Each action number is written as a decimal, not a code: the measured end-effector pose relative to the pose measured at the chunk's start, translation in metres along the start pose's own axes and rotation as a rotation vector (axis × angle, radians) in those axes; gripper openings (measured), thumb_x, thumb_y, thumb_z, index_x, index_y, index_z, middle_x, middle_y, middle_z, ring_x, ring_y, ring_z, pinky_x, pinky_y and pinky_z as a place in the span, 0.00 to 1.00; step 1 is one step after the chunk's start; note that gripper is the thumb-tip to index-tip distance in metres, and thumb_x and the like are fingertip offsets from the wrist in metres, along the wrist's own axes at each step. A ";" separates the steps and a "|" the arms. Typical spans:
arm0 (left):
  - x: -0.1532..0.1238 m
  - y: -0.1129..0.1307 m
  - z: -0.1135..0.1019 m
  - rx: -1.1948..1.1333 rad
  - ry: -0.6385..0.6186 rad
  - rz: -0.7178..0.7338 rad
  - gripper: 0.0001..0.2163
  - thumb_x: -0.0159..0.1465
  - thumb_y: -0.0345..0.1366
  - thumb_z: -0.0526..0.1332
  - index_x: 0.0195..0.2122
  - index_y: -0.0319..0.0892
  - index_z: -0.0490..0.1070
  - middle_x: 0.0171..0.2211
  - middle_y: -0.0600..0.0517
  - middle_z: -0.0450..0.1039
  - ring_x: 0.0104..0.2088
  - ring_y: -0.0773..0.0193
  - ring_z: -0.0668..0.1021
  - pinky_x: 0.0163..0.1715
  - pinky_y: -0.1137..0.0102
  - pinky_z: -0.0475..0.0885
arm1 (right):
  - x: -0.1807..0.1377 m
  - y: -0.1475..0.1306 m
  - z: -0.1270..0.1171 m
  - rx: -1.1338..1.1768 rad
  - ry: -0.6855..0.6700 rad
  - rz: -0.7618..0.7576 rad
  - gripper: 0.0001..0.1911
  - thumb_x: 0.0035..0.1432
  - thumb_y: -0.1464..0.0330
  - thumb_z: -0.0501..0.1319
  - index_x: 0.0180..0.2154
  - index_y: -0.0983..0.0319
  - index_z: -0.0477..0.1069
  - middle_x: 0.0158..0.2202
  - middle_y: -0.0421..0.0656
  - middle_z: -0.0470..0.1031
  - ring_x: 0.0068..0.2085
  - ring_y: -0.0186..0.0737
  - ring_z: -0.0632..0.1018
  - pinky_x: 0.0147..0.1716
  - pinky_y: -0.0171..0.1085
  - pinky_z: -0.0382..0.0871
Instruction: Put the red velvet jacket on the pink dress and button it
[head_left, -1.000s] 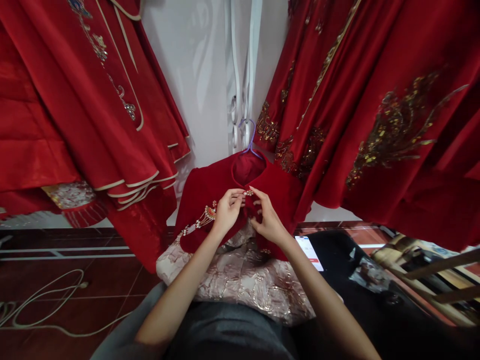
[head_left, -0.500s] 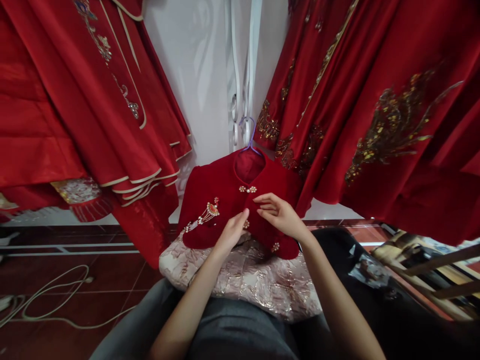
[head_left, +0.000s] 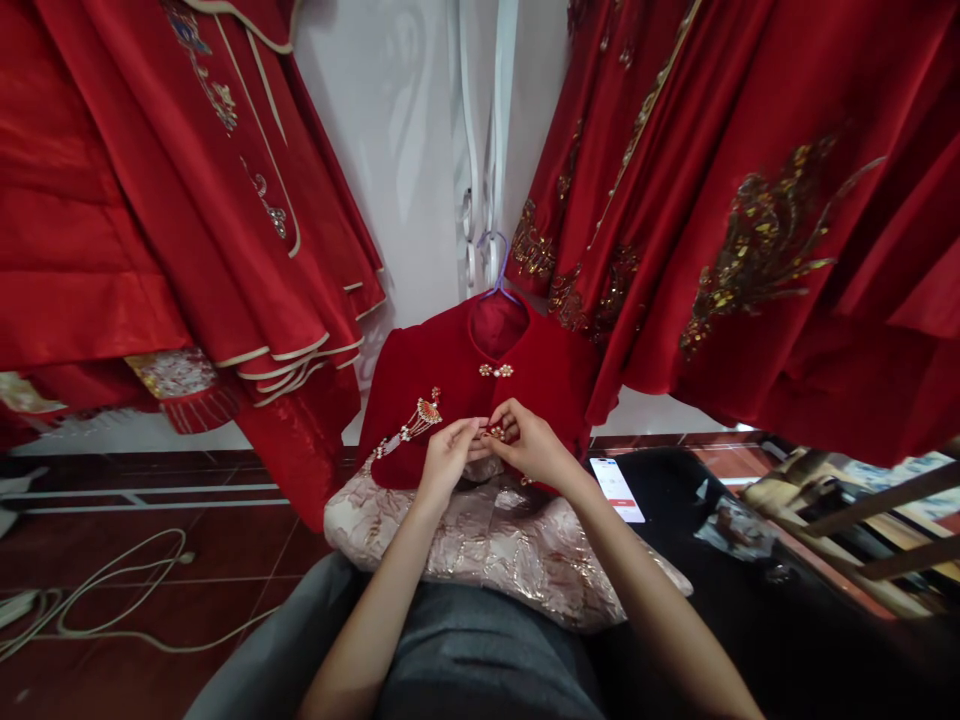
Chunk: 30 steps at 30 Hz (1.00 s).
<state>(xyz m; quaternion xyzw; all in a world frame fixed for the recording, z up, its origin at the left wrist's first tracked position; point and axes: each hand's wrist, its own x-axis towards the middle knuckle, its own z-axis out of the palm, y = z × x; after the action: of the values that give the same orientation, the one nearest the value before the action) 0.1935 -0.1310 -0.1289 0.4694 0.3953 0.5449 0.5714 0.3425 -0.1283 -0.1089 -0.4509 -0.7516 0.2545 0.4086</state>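
A dark red velvet jacket [head_left: 442, 350] on a purple hanger [head_left: 496, 268] lies tilted over pale pink brocade fabric [head_left: 480, 560] on my lap. Its collar carries a pearl-and-gold clasp [head_left: 496, 371], and a fan-shaped tassel brooch [head_left: 429, 411] sits on the left chest. At the lower front opening, my left hand [head_left: 452, 455] pinches one front edge. Opposite it, almost touching, my right hand [head_left: 527, 440] pinches the other edge at a gold-and-pearl clasp [head_left: 498, 433]. Fingers partly hide this clasp, so whether it is fastened cannot be seen.
Red garments with cream piping [head_left: 300, 300] hang at left, and red gold-embroidered garments [head_left: 675, 200] at right. A lit phone [head_left: 618, 490] and a clear plastic bag [head_left: 739, 530] lie on a black surface. A white cable [head_left: 120, 600] coils on the tiled floor.
My hands have come together at the front clasp, the right one moving down and left from the jacket's chest. The right front edge has shifted inward. The phone has come into view.
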 end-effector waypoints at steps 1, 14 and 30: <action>0.002 0.001 -0.003 0.046 -0.029 0.002 0.17 0.56 0.47 0.65 0.37 0.37 0.75 0.35 0.46 0.78 0.31 0.64 0.79 0.34 0.68 0.77 | 0.000 0.001 0.000 0.010 -0.012 0.007 0.11 0.52 0.68 0.63 0.37 0.60 0.64 0.32 0.39 0.72 0.30 0.33 0.73 0.31 0.33 0.67; 0.057 0.001 -0.064 0.718 0.341 0.467 0.09 0.56 0.37 0.64 0.35 0.41 0.67 0.30 0.53 0.73 0.28 0.68 0.76 0.30 0.73 0.72 | 0.004 0.008 -0.002 0.213 -0.014 0.079 0.11 0.53 0.63 0.65 0.38 0.62 0.75 0.32 0.43 0.79 0.35 0.36 0.79 0.36 0.34 0.71; 0.050 0.014 -0.058 0.144 0.244 0.199 0.20 0.52 0.50 0.68 0.35 0.35 0.77 0.30 0.47 0.79 0.30 0.64 0.80 0.39 0.67 0.76 | 0.060 0.008 0.052 0.262 0.170 -0.049 0.11 0.57 0.64 0.62 0.41 0.60 0.75 0.39 0.43 0.80 0.37 0.36 0.80 0.39 0.35 0.75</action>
<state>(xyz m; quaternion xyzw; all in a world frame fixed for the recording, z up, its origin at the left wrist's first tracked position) 0.1388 -0.0754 -0.1268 0.4764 0.4514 0.6219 0.4272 0.2865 -0.0723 -0.1201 -0.3951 -0.6857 0.3010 0.5321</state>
